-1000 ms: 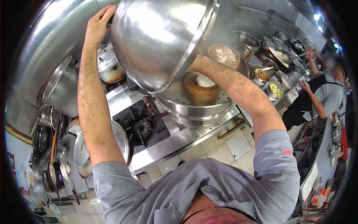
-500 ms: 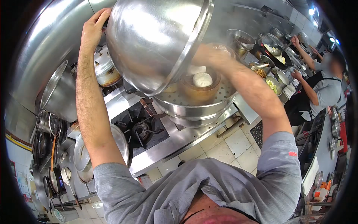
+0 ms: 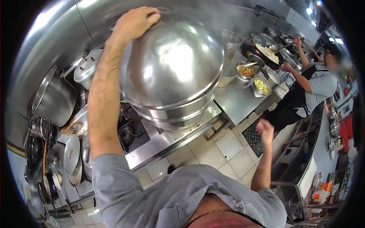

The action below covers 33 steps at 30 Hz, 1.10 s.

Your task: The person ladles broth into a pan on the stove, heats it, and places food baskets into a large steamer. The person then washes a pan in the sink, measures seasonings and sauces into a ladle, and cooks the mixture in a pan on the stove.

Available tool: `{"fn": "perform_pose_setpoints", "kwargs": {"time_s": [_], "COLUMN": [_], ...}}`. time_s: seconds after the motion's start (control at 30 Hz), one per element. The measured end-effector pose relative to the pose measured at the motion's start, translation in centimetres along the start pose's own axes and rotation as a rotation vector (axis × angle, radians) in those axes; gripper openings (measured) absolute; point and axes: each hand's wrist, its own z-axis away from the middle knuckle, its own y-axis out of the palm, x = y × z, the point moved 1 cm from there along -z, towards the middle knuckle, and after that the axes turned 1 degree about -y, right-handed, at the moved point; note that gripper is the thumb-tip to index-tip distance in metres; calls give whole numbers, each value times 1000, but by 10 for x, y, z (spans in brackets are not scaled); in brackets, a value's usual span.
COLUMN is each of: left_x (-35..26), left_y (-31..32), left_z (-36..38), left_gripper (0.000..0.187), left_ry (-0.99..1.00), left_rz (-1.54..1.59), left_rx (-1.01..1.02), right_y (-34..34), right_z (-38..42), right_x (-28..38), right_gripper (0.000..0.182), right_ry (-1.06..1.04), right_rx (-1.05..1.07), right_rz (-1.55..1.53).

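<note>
A large domed metal lid (image 3: 175, 60) rests on the round metal steamer (image 3: 171, 116) and hides its inside. My left hand (image 3: 137, 22) is closed at the top of the lid, where its fingers cover whatever they grip. Well to the right, above the tiled floor, my right hand (image 3: 265, 131) is curled into a fist, apart from the steamer. Blur and the closed fingers hide whether anything is in it.
A co-worker (image 3: 317, 81) stands on the right by a wok (image 3: 268, 54) of pale food. Bowls of cut vegetables (image 3: 261, 86) and brown pieces (image 3: 246, 72) stand on the metal counter. A burner (image 3: 129, 133) and large pot (image 3: 55, 98) are on the left.
The lid came down from its tilted, raised position onto the steamer, covering the basket with white buns. My right hand withdrew from over the basket toward the lower right.
</note>
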Motion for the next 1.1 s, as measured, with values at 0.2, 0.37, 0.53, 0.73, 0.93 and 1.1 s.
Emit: {"fn": "perform_pose_setpoints", "kwargs": {"time_s": [0.2, 0.37, 0.53, 0.73, 0.93, 1.1], "left_x": [-14, -21, -73, -113, -195, -207], "left_y": [54, 53, -8, -7, 13, -43], "left_z": [-17, 31, 189, 459, 762, 843], "left_gripper": [41, 55, 51, 39, 45, 47], "left_ry": [-174, 38, -21, -800, -1616, -1769], "left_rz": [-65, 10, 183, 205, 320, 533], "left_rx": [288, -87, -358, -112, 908, 610], "right_y": [48, 122, 184, 259, 377, 465], "right_z": [109, 138, 117, 107, 206, 361], "right_x": [-158, -114, -83, -54, 25, 107], "right_gripper": [24, 29, 34, 40, 40, 39], "right_ry": [294, 160, 23, -310, -596, -790], "right_rx": [380, 1051, 1227, 1412, 1689, 1833], "right_rz": [-71, 146, 301, 454, 545, 447]}}
